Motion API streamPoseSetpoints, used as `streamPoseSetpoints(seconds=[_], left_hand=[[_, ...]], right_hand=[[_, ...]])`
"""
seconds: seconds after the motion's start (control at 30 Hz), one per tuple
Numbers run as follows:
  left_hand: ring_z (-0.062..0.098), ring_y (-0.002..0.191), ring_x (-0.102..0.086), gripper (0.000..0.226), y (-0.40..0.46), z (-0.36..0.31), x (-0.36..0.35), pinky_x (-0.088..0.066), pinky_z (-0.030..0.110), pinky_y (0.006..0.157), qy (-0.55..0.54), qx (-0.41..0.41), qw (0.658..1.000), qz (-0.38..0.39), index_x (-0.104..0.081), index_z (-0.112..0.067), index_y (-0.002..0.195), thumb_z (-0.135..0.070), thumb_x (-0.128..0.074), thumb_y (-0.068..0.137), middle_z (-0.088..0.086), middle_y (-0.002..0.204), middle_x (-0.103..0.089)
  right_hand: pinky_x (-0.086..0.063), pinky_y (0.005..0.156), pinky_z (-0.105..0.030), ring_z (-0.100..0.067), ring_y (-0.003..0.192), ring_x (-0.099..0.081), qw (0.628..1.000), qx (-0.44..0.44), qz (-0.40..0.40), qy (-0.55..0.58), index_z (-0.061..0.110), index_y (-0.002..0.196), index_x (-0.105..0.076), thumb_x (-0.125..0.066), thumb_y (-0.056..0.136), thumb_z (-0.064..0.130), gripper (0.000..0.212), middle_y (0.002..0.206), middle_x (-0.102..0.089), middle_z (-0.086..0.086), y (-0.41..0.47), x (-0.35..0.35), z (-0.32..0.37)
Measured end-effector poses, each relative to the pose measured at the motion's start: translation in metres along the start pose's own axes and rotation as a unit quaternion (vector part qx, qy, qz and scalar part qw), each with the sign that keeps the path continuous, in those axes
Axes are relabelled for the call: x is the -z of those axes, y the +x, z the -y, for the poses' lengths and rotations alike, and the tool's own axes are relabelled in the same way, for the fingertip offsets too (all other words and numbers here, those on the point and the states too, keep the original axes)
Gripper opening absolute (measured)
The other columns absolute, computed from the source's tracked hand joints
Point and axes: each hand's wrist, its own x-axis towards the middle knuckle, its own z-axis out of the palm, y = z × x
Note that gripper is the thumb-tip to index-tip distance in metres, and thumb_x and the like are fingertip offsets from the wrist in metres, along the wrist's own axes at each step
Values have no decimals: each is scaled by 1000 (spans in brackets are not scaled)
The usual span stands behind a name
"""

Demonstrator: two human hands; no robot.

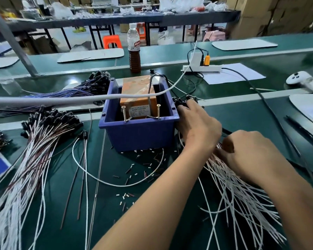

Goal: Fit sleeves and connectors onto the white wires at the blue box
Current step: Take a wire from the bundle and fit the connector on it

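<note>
Head view, looking down at a green table (65, 195). Blue box (139, 134) sits at centre, an orange-brown block (137, 92) standing inside it, two screws (124, 113) upright at the near rim. Left hand (197, 123) reaches across to the right side of the box, back of hand up, fingers extended over a cluster of black connectors (181, 101) just beside the box wall; whether the fingertips pinch anything cannot be told, since the hand hides them. Right hand (251, 156) lies near it to the right, fingers curled down into a fanned bundle of white wires (233, 195) that spreads toward the near right edge; it appears to grip some strands, the hold itself hidden under the knuckles. Small white and dark sleeves (132, 166) lie scattered on the table in front of the box. One white wire loops loose on the table before the box. Left of the box, a large bundle of white and brown wires with black caps (49, 121); behind that, a blue-violet bundle (76, 91). Bottle of brown liquid (134, 49) stands beyond the box; white power strip (202, 67) to its right.
</note>
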Motion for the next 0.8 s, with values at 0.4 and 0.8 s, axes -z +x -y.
streamPoseSetpoints(seconds=[0.4,0.8], left_hand=[[35,121,-50,34,-5,9,18,-42,43,102,-46,39,994,95,-51,-15,125,-40,-50,102,12,127,-49],[19,92,-68,20,-14,59,121,-55,38,86,102,-170,928,315,-71,-23,114,-30,-55,104,-3,101,-74]], right_hand=[[-30,53,-31,-25,63,-48,991,59,-33,115,27,92,-58,-58,89,18,9,70,-57,2,19,-22,28],[-52,64,-38,-36,82,-70,973,134,-104,154,25,107,-75,-68,88,31,22,87,-75,-7,-10,-25,65]])
